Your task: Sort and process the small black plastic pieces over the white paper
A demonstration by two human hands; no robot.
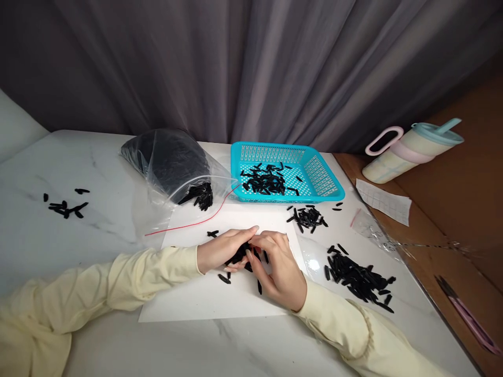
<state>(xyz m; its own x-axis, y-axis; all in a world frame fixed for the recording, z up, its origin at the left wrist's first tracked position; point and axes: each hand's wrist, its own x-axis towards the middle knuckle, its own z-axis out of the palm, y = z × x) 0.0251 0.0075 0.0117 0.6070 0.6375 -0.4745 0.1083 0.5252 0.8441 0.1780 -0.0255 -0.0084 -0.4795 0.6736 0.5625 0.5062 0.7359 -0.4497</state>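
Observation:
Over a white sheet of paper (188, 298), my left hand (225, 248) is cupped round a clump of small black elongated pieces (239, 255). My right hand (278, 267) comes in from the right, its thumb and fingertips pinched together at this clump; the piece between them is mostly hidden. A few more black pieces (224, 278) lie loose on the paper beside the hands. Beyond the hands, a clear zip bag (173, 162) with a red seal strip lies on its side, full of similar pieces, some spilling at its mouth.
A blue plastic basket (330, 180) holding black pieces stands at the back. Separate piles (357, 277) (308, 217) lie right, and a scatter (66, 208) left. On the brown surface at right are a tumbler (411, 152), a paper slip (385, 201) and pink-handled tweezers (467, 314).

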